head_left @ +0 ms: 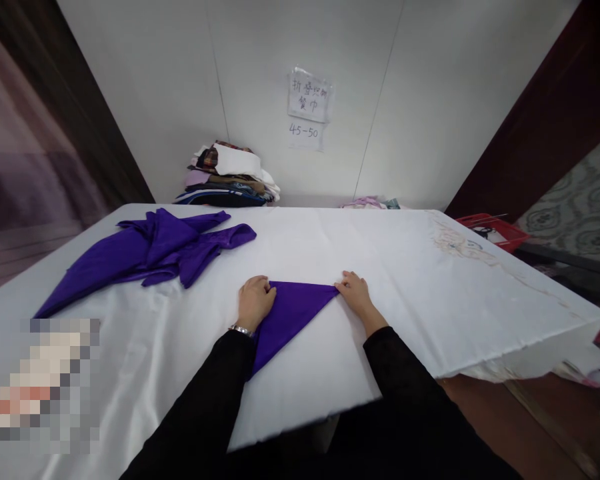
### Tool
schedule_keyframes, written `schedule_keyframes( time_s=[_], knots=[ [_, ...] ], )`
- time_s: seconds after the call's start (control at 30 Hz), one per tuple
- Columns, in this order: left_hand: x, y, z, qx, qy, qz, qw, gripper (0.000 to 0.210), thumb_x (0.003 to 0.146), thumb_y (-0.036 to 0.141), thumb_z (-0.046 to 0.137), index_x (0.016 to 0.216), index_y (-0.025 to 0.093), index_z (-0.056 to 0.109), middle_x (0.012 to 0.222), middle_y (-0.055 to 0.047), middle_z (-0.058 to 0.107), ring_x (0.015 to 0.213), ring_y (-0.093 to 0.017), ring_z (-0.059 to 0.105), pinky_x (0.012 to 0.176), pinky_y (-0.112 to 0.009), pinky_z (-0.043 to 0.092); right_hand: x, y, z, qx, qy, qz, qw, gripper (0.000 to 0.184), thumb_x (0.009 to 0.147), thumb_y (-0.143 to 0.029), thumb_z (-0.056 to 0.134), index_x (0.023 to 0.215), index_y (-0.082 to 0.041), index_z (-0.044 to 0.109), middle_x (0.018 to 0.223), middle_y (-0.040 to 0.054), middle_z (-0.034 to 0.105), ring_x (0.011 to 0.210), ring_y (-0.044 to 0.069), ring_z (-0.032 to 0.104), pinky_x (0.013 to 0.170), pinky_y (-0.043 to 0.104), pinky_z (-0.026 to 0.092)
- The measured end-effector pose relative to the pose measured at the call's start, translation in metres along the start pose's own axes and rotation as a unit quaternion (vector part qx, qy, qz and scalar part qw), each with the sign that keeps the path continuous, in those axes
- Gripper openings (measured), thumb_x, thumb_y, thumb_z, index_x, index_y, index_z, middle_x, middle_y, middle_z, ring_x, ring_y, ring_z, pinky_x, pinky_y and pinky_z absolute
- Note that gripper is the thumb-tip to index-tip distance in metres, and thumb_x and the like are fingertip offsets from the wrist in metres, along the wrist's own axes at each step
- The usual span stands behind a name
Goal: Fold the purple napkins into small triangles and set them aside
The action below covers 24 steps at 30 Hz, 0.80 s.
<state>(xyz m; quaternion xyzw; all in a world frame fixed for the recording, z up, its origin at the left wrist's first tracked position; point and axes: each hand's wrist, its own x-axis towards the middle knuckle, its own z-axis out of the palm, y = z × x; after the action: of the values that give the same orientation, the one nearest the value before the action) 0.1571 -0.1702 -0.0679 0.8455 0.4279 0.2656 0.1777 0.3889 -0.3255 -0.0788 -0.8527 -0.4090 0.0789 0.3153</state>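
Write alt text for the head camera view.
A person's left hand and right hand touch the upper corners of a triangular purple cloth on a white tablecloth. Crumpled purple fabric lies to the left; stacked textiles sit farther back.

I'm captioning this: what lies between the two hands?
A triangular purple cloth spans from the left hand to the right hand, in the head view.

Soft, even light, moderately bright. Faint sheen on white tablecloth (410, 273) folds, lower left; black sleeves (213, 387) lose detail. Top-right corner near black. Wide-angle stretch at edges; left curtain (23, 113) blurs. 1 pixelated block (45, 387), lower left.
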Motion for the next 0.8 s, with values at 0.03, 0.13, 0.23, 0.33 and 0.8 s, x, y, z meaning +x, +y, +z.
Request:
schedule_keyframes(
  time_s=[0.03,0.13,0.23,0.33,0.8],
  knots=[
    [-0.0001,0.0,-0.0002,0.0,0.0,0.0,1.0,0.015,0.074,0.026,0.052,0.06,0.022,0.051,0.11,-0.004,0.063,0.109,-0.023,0.051,0.095,-0.04,0.035,-0.0001,-0.0001,0.0002,0.0,0.0,0.0,1.0,0.025,0.079,-0.037,0.053,0.06,-0.02,0.057,0.133,0.0057,0.05,0.13,0.025,0.031,0.105,0.052,0.012],
    [-0.0002,-0.0005,-0.0002,-0.001,0.003,0.004,1.0,0.014,0.074,0.025,0.052,0.06,0.022,0.05,0.11,-0.004,0.063,0.108,-0.023,0.052,0.095,-0.04,0.035,-0.0007,0.0005,0.0011,0.009,0.006,-0.003,1.0,0.028,0.082,-0.04,0.049,0.062,-0.021,0.057,0.132,0.0056,0.05,0.13,0.025,0.031,0.105,0.053,0.011],
    [0.0,-0.0013,0.0005,-0.001,0.004,0.005,1.0,0.014,0.074,0.025,0.052,0.06,0.022,0.051,0.109,-0.004,0.063,0.107,-0.022,0.052,0.095,-0.039,0.035,-0.0007,0.002,0.002,0.007,0.008,-0.007,1.0,0.028,0.083,-0.039,0.047,0.064,-0.021,0.057,0.132,0.0044,0.051,0.13,0.024,0.032,0.106,0.052,0.011],
    [0.0002,-0.0016,0.0011,-0.001,0.004,0.001,1.0,0.014,0.074,0.026,0.052,0.06,0.022,0.051,0.109,-0.003,0.063,0.108,-0.022,0.051,0.095,-0.039,0.034,0.0009,0.0024,0.0025,-0.01,0.002,-0.008,1.0,0.024,0.081,-0.034,0.049,0.062,-0.021,0.056,0.132,0.0028,0.051,0.13,0.023,0.032,0.106,0.052,0.012],
    [0.0007,-0.0018,0.0017,-0.004,-0.001,-0.005,1.0,0.013,0.073,0.027,0.052,0.061,0.022,0.051,0.111,-0.003,0.062,0.109,-0.023,0.05,0.096,-0.039,0.033,-0.0036,-0.0038,0.0045,0.015,0.049,-0.008,0.999,0.015,0.083,-0.03,0.048,0.091,-0.024,0.059,0.127,0.0053,0.053,0.128,0.022,0.036,0.106,0.05,0.014]
  ],
)
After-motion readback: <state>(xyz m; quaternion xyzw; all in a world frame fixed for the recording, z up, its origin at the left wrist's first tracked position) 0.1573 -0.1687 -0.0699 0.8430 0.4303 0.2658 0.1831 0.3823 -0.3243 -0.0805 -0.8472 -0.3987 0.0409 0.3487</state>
